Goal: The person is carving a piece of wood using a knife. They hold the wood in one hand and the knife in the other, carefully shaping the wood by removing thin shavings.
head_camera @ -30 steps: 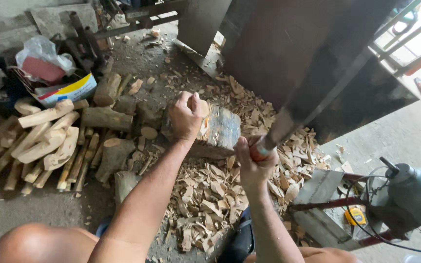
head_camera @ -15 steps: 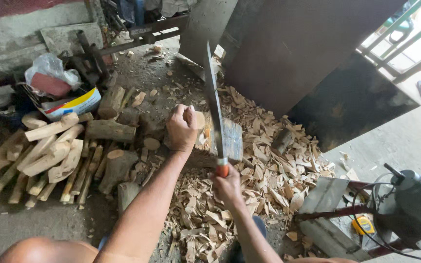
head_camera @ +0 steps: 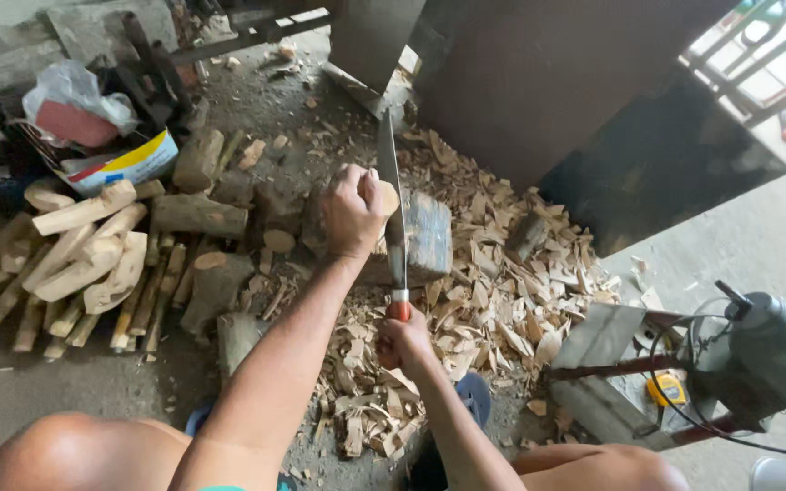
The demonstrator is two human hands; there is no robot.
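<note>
Chips and logs ring hands, blade, block.

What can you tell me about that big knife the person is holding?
The knife has a long, dull grey metal blade, seen nearly edge-on, with a metal collar and a red handle. The right hand grips that handle. The blade points away from the person and passes right beside the left hand, which grips a pale wood piece over the chopping block.

A long knife with a red handle stands with its thin edge down on a small pale piece of wood. The wood sits on a big chopping block amid wood chips.
</note>
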